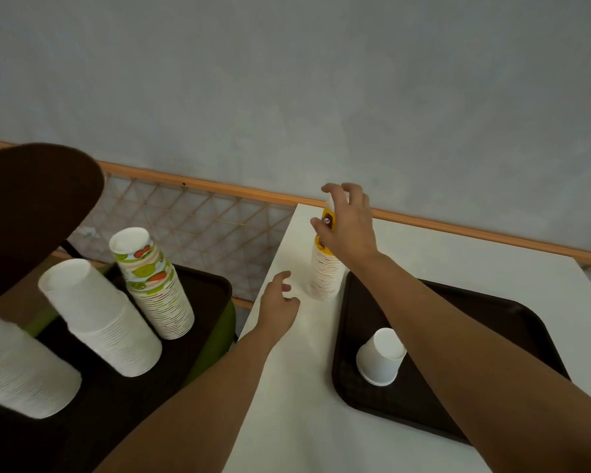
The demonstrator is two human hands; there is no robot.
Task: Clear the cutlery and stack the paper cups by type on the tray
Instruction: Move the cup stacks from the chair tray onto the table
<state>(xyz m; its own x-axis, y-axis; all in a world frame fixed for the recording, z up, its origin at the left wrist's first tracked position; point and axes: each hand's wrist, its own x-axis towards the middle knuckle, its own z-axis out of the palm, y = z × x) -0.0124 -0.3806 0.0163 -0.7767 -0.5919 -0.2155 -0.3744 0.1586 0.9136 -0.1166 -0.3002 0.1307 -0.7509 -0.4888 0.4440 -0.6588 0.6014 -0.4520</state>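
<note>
The right hand grips the top of a cup stack standing on the table, just left of a tray's far corner. Right of the grip and nearer the person, a single cup sits upturned on that tray, and the left hand is below the grip, beside the stack's base. Well left of the grip, a second tray bears three more stacks.

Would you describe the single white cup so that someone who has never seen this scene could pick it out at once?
Find the white table, then the dark tray lying on it at the right. On that tray one plain white paper cup stands upside down, alone; every other cup in view sits in a tall stack.
</note>
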